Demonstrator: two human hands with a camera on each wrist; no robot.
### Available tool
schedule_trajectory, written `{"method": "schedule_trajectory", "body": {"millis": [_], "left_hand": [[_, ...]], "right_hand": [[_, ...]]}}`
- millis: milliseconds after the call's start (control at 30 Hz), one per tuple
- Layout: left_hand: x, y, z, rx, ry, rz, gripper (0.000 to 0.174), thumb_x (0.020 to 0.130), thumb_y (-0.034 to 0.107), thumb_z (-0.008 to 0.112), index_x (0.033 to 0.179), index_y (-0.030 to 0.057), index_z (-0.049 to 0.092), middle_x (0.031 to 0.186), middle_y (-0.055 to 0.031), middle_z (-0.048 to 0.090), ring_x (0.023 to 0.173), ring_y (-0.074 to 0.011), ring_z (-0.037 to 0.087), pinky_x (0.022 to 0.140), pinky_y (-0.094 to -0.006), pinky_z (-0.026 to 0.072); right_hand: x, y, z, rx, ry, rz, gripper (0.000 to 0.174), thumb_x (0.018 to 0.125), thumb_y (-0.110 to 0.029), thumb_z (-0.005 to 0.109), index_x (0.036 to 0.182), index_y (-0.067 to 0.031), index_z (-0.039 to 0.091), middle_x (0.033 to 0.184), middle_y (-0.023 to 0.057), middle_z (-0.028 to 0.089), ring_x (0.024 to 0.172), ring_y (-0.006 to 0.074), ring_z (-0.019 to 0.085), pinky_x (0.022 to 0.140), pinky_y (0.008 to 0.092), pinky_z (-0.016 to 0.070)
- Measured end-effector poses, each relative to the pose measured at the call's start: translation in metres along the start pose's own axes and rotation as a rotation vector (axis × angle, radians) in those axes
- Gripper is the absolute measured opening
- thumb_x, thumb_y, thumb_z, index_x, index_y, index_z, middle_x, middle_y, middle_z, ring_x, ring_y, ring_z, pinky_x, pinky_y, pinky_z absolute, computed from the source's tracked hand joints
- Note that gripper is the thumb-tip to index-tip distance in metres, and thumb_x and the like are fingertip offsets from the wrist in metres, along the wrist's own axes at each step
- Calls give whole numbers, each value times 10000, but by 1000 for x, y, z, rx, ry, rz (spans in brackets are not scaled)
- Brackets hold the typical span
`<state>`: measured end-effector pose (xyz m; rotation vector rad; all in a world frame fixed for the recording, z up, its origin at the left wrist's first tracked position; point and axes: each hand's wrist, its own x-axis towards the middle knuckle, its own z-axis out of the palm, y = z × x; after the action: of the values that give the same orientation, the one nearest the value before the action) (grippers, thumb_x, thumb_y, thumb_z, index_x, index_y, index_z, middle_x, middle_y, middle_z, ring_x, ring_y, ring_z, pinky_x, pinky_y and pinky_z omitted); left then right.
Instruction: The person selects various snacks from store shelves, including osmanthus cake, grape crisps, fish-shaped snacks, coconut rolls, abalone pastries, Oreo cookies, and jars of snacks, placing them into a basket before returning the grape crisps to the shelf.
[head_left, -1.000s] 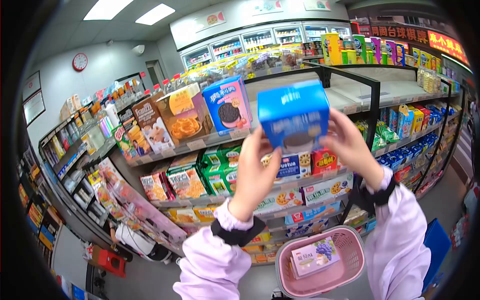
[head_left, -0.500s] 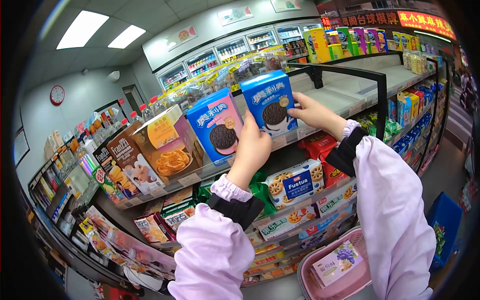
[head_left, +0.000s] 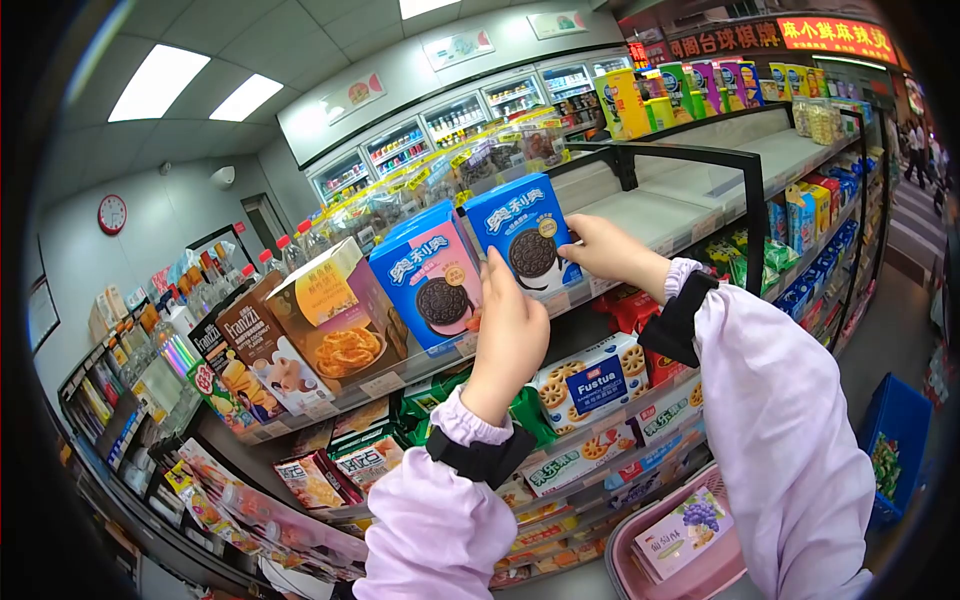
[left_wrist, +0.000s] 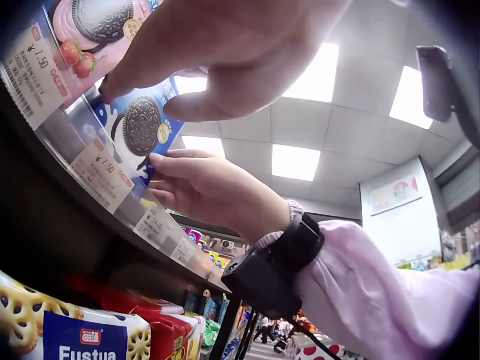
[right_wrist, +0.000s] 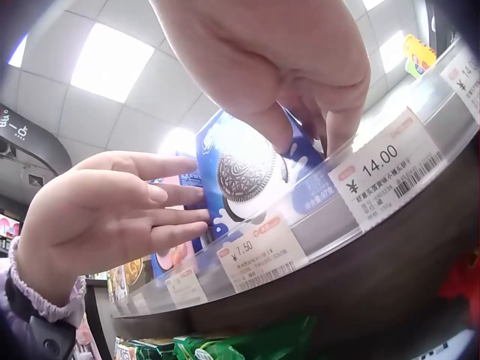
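A blue cookie box [head_left: 520,235] with a sandwich-cookie picture stands upright on the upper shelf [head_left: 395,375], right of a pink-and-blue box [head_left: 430,285] of the same brand. My right hand [head_left: 605,250] grips the blue box's right side, thumb in front and fingers behind [right_wrist: 285,67]. My left hand [head_left: 510,320] lies with straight fingers against the box's left front edge [right_wrist: 112,202]. In the left wrist view the blue box [left_wrist: 139,127] stands behind the price rail, and the right hand [left_wrist: 202,187] touches it.
A yellow-brown biscuit box [head_left: 335,315] and other boxes stand further left. Fustua biscuit boxes [head_left: 590,375] fill the shelf below. A pink basket [head_left: 630,555] with a grape-print box [head_left: 685,530] hangs at lower right. A blue crate [head_left: 900,440] sits on the floor.
Both hands carried the blue box from chest height up and left onto the upper shelf beside the pink-and-blue box. The left fingers have straightened against its edge.
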<state>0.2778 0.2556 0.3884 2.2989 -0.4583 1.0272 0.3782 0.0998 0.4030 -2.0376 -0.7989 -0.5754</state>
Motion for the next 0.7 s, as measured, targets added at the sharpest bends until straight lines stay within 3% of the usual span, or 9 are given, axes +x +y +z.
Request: {"method": "schedule_trajectory", "body": {"millis": [100,200,300,433,533,567,600,667,700], "left_hand": [[-9,5,-1,53,5,64,611,808,-3,440,1339,-121,161,1352,-326,264,1309,-369,242,1062,-375,227],[-18,12,-3,41,-44,158,606,786,-32,402,1309,-168,130,1308,-405,223,1286,-480,181,1056,-436,221],[-24,10,-4,20,-96,166,604,787,-33,406,1308,-168,132,1307,-407,221,1286,-478,184,1052,-433,230],[-35,6,-6,-33,-99,147,582,812,-15,424,1322,-135,172,1334,-352,247,1298,-427,215,1049,-416,244],[-66,16,-12,-218,-94,148,563,817,-23,459,1337,-68,247,1363,-256,295,1282,-364,296,1043,-391,261],[-83,19,-15,-330,-106,142,564,789,-55,481,1323,-49,295,1343,-238,336,1256,-360,337,1029,-391,285],[-106,16,-13,-322,-90,136,532,764,-82,488,1280,-43,366,1300,-221,400,1224,-350,382,1010,-390,312],[-151,19,-21,-339,-176,152,404,748,-88,487,1146,-25,503,1196,-198,505,1145,-336,472,969,-379,361],[-177,12,-13,-400,-196,111,348,753,-71,504,1093,-7,546,1142,-185,544,1087,-326,519,927,-368,401]], "right_hand": [[-1,-2,1,-19,3,-1,271,782,-141,600,967,51,547,957,237,596,929,383,562,790,402,451],[-1,-3,3,-15,-11,-5,273,784,-130,597,980,52,541,971,238,592,941,383,558,801,405,447],[-2,-5,4,11,-15,-4,299,786,-119,594,1024,51,534,987,236,592,964,378,555,821,403,444],[-3,-2,2,56,-58,-29,402,786,-110,591,1142,47,488,1076,243,560,1042,369,523,877,385,425],[-31,-1,-4,-107,233,-276,466,790,-96,580,1209,43,432,1173,248,500,1115,370,471,918,375,400],[-51,-16,-17,10,216,-242,473,795,-87,571,1218,44,406,1200,243,470,1136,360,451,940,367,382],[-78,-25,-24,95,237,-241,439,797,-61,557,1202,38,418,1133,221,504,1091,326,487,926,348,390],[-145,-26,-19,391,210,-87,366,826,-22,542,1177,12,443,1068,133,530,949,205,549,832,295,438],[-185,-27,-22,189,91,-5,345,838,-30,548,1169,3,455,1051,107,532,924,173,554,818,283,449]]}}
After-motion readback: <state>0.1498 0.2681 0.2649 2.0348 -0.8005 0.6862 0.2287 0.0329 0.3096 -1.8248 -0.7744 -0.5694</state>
